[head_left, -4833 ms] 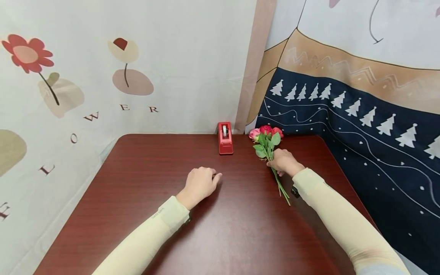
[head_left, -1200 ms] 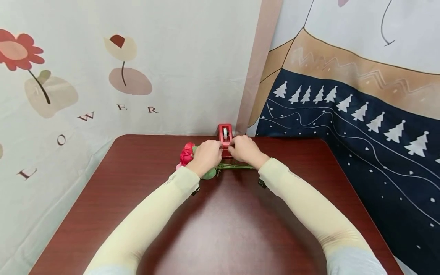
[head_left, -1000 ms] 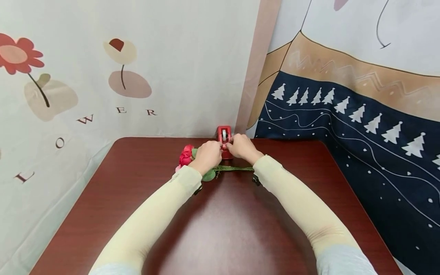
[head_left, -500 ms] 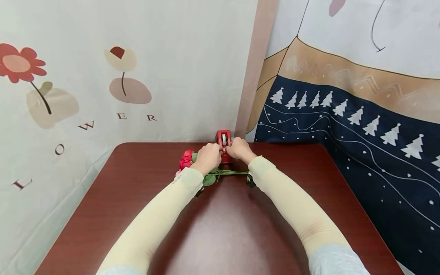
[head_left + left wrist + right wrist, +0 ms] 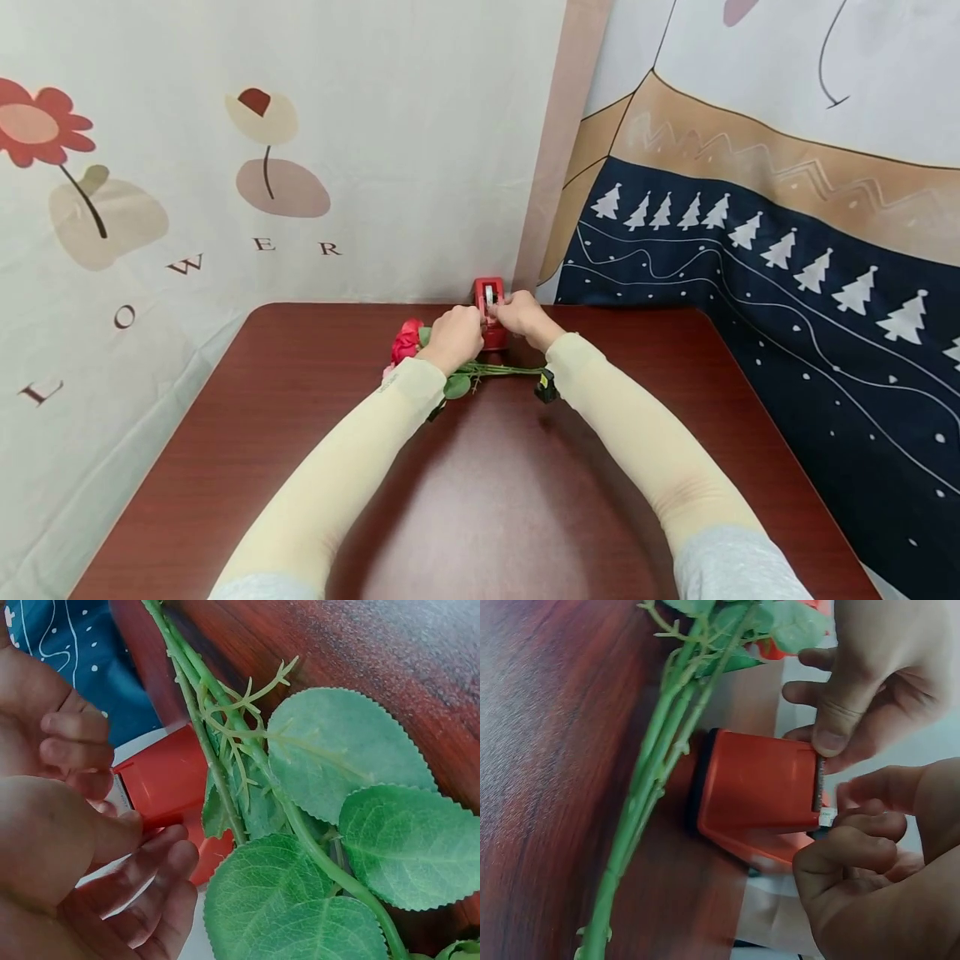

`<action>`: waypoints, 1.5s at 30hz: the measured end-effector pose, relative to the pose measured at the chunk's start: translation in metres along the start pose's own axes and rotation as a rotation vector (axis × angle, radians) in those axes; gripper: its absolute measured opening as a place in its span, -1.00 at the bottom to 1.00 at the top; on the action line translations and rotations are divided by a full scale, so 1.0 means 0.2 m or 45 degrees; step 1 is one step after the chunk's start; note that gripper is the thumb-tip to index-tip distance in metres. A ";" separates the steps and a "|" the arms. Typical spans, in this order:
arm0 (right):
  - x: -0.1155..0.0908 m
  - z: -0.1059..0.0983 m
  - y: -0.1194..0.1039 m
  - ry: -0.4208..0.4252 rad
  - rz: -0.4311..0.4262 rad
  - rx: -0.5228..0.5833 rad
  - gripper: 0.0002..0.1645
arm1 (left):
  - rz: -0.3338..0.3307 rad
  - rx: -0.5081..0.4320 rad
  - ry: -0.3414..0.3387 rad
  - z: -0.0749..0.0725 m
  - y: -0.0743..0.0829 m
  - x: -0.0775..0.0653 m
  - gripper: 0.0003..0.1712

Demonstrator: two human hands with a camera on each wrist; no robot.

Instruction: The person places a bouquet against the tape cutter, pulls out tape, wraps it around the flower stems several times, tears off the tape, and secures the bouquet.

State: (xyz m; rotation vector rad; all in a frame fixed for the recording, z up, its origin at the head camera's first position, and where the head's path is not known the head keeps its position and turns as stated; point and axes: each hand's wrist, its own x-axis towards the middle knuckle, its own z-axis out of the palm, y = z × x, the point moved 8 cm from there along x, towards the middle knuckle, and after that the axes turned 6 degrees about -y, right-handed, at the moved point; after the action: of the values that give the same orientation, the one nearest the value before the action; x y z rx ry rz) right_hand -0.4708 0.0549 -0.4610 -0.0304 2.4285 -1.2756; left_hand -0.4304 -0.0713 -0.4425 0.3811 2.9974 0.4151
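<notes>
Plainly, dispenser point(image 5: 494, 338): by bench's point(image 5: 480, 492) far edge
Left hand point(image 5: 456, 335): gripping it
Right hand point(image 5: 525, 317): pinching tape end point(image 5: 826, 817), clear from right wrist only

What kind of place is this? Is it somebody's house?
Maybe an indoor spot for crafts, though I can't tell whether it's in a house. There's a brown table, a red tape dispenser on it, and a pale flower-print hanging behind.
</notes>
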 end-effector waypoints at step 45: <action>-0.44 0.11 0.19 -0.207 0.010 0.307 -0.62 | -0.012 -0.063 0.019 -0.01 -0.02 0.01 -0.78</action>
State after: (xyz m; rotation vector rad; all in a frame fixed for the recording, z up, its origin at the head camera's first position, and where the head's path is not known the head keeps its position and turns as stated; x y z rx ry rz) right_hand -0.3749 0.0772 -0.4732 -0.0554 2.1239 -1.4925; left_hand -0.4338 -0.0745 -0.4417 0.3616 2.9958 0.4927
